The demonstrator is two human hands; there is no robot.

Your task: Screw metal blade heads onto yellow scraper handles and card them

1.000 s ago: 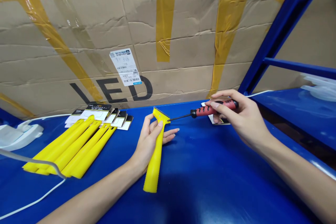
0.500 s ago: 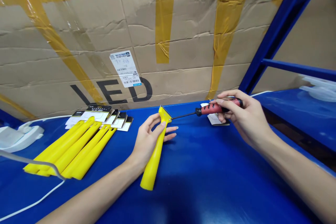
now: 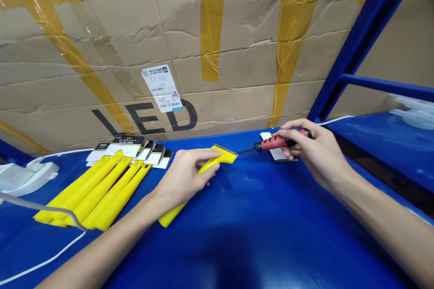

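Observation:
A yellow scraper (image 3: pixel 228 155) with a flat blade edge at its head is gripped in my left hand (image 3: pixel 185 174), fingers closed round the handle just behind the head. Its handle slants down to the left beneath my palm, partly hidden. My right hand (image 3: pixel 310 144) is closed on a screwdriver (image 3: pixel 271 142) with a red and black handle. The thin dark shaft points left, its tip right beside the scraper's head; whether they touch I cannot tell. Behind the screwdriver lies a small white card (image 3: pixel 279 154), partly covered by my right fingers.
Several yellow scrapers (image 3: pixel 98 189) with black and white cards (image 3: pixel 127 146) lie at the left on the blue shelf (image 3: pixel 271 235). A white cable (image 3: pixel 47 259) and a white plastic device (image 3: pixel 30 183) are beside them. A large taped carton (image 3: pixel 244 76) stands behind; a blue post (image 3: pixel 359 40) rises right.
My left hand has turned the scraper over, so its head now points right and the screws no longer show. The screwdriver has shifted only slightly.

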